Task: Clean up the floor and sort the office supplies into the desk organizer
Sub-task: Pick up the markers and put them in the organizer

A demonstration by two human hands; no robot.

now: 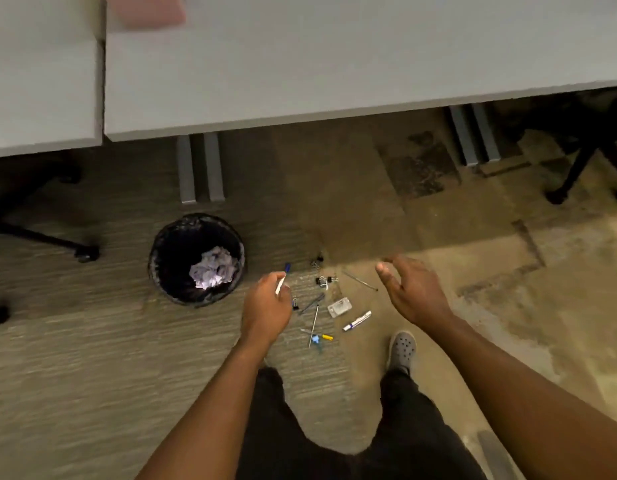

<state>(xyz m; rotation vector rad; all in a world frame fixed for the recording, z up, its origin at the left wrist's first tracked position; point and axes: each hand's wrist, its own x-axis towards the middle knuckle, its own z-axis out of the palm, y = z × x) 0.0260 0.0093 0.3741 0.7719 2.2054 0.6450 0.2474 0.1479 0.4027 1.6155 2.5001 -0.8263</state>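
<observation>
My left hand [267, 306] grips a white pen with a blue cap [282, 279], held above the carpet. My right hand [409, 289] hovers open to the right, holding nothing. Between and below the hands, office supplies lie scattered on the floor: a white marker with a purple band [357, 321], a small clear box [340, 307], black binder clips [323, 280], thin pens [313, 325], a yellow piece [327, 337] and a blue piece [315, 339]. No desk organizer is in view.
A black waste bin [196, 259] with crumpled paper stands left of the pile. Grey desks [334, 64] span the top, on grey legs [200, 168]. Office chair bases sit at far left [57, 242] and far right [584, 168]. My grey shoe [401, 349] stands near the supplies.
</observation>
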